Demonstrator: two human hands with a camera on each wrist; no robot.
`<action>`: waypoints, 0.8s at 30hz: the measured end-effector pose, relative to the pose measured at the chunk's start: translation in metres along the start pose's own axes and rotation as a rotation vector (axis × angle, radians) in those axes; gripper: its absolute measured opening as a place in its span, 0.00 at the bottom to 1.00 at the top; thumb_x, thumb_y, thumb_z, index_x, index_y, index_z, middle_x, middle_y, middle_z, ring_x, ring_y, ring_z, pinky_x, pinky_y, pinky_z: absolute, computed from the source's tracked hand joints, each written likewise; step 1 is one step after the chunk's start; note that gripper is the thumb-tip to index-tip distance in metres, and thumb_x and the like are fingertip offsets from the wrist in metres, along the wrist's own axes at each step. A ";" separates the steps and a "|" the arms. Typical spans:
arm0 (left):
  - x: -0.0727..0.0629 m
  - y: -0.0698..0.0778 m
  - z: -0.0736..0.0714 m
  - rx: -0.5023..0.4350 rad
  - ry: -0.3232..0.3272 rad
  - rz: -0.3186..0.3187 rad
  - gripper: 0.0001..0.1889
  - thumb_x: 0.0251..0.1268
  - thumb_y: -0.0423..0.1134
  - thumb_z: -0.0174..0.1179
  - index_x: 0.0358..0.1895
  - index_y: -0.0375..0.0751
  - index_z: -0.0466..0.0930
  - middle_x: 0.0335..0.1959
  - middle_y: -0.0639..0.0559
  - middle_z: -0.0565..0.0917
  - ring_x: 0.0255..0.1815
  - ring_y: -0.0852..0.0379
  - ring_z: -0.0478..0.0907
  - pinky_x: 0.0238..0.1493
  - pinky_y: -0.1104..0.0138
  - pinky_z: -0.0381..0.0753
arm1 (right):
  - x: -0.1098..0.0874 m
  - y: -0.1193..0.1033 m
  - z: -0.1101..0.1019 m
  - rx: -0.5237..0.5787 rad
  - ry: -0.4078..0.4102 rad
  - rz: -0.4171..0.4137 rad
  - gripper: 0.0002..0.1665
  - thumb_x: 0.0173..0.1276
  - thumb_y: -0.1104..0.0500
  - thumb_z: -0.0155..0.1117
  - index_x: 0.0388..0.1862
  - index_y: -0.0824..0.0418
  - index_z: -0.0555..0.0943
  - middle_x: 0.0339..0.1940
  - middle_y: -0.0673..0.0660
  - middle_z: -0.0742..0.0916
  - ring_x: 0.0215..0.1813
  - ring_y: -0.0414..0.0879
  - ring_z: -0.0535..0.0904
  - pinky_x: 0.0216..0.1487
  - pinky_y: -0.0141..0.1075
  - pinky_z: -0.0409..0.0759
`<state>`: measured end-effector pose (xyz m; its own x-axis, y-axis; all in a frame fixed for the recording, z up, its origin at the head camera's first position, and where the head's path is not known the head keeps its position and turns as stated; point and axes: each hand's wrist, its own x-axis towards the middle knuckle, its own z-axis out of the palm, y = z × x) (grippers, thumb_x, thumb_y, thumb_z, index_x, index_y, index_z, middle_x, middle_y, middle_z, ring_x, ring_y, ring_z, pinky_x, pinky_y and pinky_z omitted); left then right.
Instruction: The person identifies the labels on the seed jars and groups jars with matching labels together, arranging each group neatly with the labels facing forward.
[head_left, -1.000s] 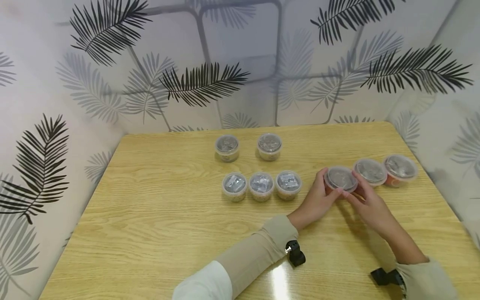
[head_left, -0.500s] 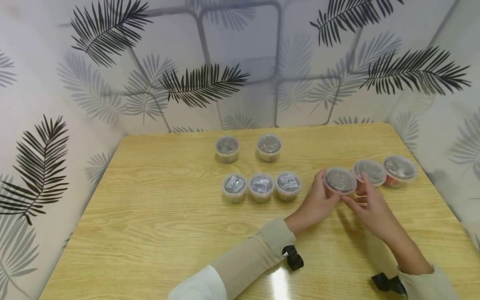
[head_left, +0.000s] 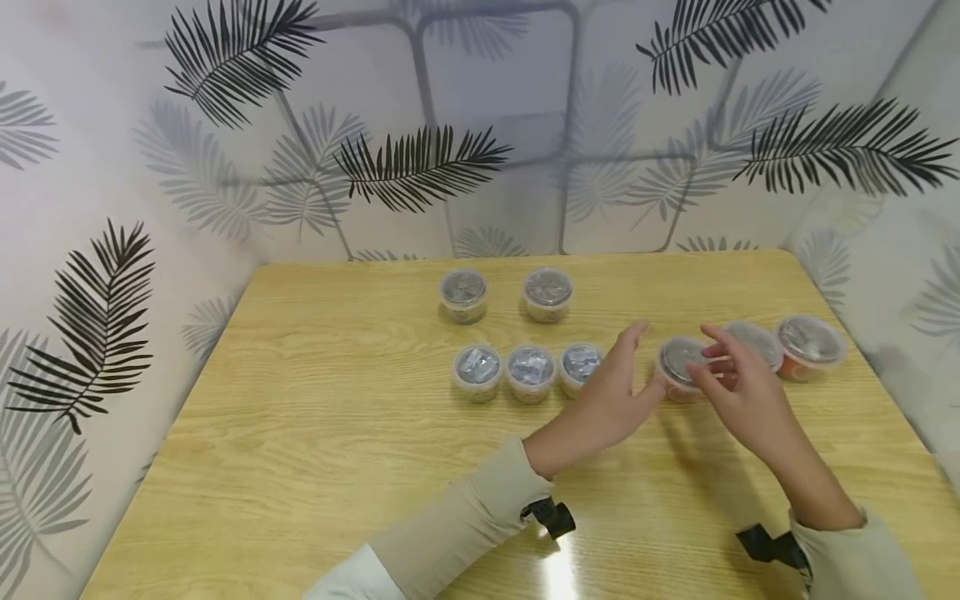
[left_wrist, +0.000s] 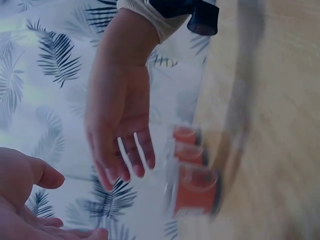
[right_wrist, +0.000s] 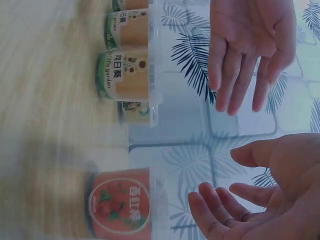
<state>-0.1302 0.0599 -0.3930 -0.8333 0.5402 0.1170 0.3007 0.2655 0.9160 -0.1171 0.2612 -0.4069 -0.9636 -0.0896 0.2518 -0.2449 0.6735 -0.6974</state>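
Observation:
A red tub with a clear lid and tomato label [head_left: 678, 358] stands upright on the table between the hands. Left of it is my left hand [head_left: 600, 408], raised, fingers extended, holding nothing. My right hand [head_left: 742, 404] hovers at the tub's front right with loosely bent fingers. In the right wrist view a gap shows between the right hand [right_wrist: 270, 185] and the red tub [right_wrist: 120, 205]. The left wrist view, blurred, shows the red tub [left_wrist: 197, 190] apart from both hands. Two more red tubs, the middle one [head_left: 753, 340] partly hidden by right fingers, the other [head_left: 810, 343] uncovered, continue the row rightward.
Three sunflower-labelled tubs stand in a front row; the left one [head_left: 477, 372] is unobstructed, the right one [head_left: 581, 365] partly behind my left hand. Two more tubs, left [head_left: 463, 296] and right [head_left: 547, 294], stand behind. A leaf-patterned wall [head_left: 480, 200] borders the wooden table [head_left: 315, 433].
My left hand has let go of the left red tub and moved left and towards me. The right hand, earlier touching that tub, has come off it. The view has shifted slightly.

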 end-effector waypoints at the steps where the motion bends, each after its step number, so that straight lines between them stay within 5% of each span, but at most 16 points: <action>1: -0.001 0.001 -0.006 0.007 0.014 0.007 0.32 0.71 0.47 0.46 0.73 0.56 0.42 0.72 0.54 0.54 0.67 0.57 0.60 0.60 0.64 0.67 | 0.003 -0.002 0.001 0.010 -0.005 -0.004 0.32 0.70 0.56 0.56 0.69 0.65 0.61 0.48 0.67 0.77 0.46 0.59 0.77 0.41 0.30 0.77; 13: 0.004 -0.021 -0.068 0.077 0.191 -0.007 0.27 0.71 0.42 0.46 0.71 0.47 0.52 0.69 0.49 0.61 0.64 0.54 0.64 0.58 0.62 0.71 | 0.055 -0.034 0.014 0.082 -0.074 0.003 0.33 0.71 0.48 0.52 0.69 0.61 0.62 0.57 0.65 0.73 0.55 0.58 0.72 0.52 0.53 0.73; 19: 0.020 -0.042 -0.094 0.188 0.235 -0.139 0.30 0.71 0.43 0.47 0.72 0.39 0.50 0.69 0.41 0.59 0.66 0.47 0.61 0.56 0.58 0.71 | 0.086 -0.041 0.028 0.083 -0.168 0.021 0.35 0.72 0.48 0.51 0.71 0.62 0.58 0.62 0.68 0.69 0.59 0.63 0.69 0.52 0.56 0.72; 24: 0.035 -0.060 -0.107 0.172 0.226 -0.285 0.35 0.70 0.48 0.50 0.72 0.39 0.47 0.71 0.43 0.54 0.68 0.49 0.57 0.64 0.57 0.61 | 0.112 -0.039 0.046 0.080 -0.286 0.064 0.37 0.72 0.50 0.52 0.73 0.64 0.53 0.66 0.70 0.64 0.63 0.63 0.65 0.55 0.55 0.71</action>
<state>-0.2268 -0.0228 -0.4031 -0.9699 0.2412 -0.0337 0.0997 0.5193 0.8488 -0.2203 0.1916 -0.3824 -0.9657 -0.2592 0.0142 -0.1790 0.6253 -0.7596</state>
